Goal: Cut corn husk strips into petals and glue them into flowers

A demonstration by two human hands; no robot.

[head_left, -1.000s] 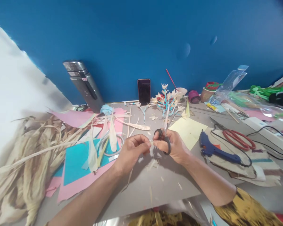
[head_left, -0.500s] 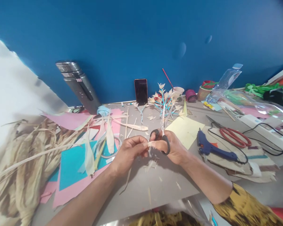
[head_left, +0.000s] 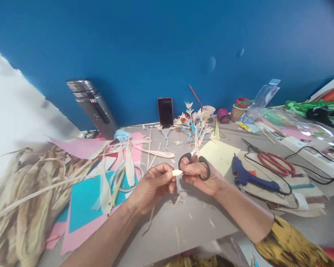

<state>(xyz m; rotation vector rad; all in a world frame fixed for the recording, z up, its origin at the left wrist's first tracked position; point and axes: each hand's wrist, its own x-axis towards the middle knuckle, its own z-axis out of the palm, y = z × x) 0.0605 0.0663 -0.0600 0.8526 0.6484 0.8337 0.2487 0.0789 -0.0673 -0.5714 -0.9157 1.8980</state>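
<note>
Between thumb and finger, my left hand (head_left: 157, 182) pinches a small pale piece of corn husk (head_left: 177, 172) with a pointed tip. My right hand (head_left: 203, 174) holds black-handled scissors (head_left: 196, 142), fingers through the loops and blades pointing away from me; its fingertips are close to the husk piece's tip. Beyond the blades stands a bunch of husk flowers (head_left: 191, 122) on blue-wrapped stems. A small forked stem (head_left: 166, 137) lies to its left. Husk scraps (head_left: 180, 196) are scattered on the table below my hands.
Dried husks (head_left: 33, 207) and coloured paper (head_left: 85, 202) lie left, near a steel flask (head_left: 93, 107). A phone (head_left: 165, 112) leans on the wall. To the right are a blue glue gun (head_left: 253, 178), red-handled scissors (head_left: 275, 163), a power strip (head_left: 311, 155) and a plastic bottle (head_left: 263, 100).
My right fingers have drawn back slightly from the husk piece, so its pointed shape now shows. The scissors have turned a little to the right. The view has tilted slightly upward.
</note>
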